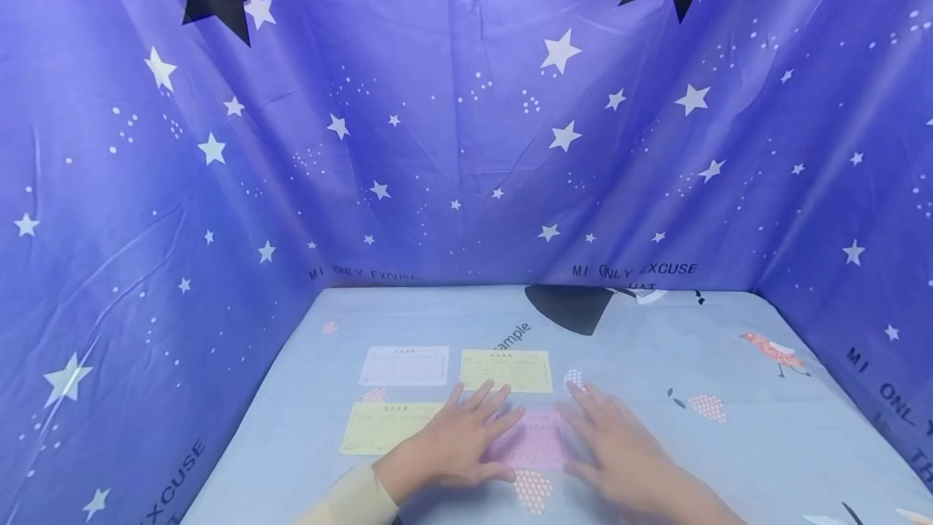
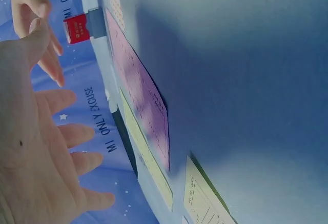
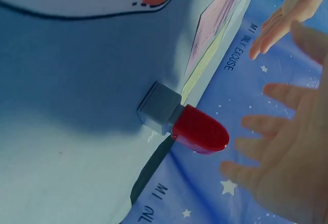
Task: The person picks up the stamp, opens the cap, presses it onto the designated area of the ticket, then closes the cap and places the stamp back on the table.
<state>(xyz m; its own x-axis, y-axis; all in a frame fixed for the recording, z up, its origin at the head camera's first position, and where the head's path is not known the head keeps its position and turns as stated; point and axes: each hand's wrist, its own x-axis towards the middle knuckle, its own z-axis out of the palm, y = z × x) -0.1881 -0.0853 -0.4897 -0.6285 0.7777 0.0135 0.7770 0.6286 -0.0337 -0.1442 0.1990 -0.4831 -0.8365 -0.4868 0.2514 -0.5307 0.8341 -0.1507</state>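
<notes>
A pink printed slip (image 1: 535, 440) lies on the table between my two hands. My left hand (image 1: 462, 432), fingers spread, is over its left side and covers part of a yellow slip (image 1: 382, 428). My right hand (image 1: 623, 448) hovers at the pink slip's right side, slightly blurred, with straight fingers and nothing held. What looks like a stamp, with a red top (image 3: 200, 130) and a grey square base (image 3: 160, 106), stands on the table near the right hand in the right wrist view. In the head view I cannot see it.
Behind the hands lie a white slip (image 1: 404, 366) and another yellow slip (image 1: 510, 371). A pale blue patterned cloth (image 1: 729, 468) covers the table. Blue star-printed curtains (image 1: 452, 144) enclose the back and both sides.
</notes>
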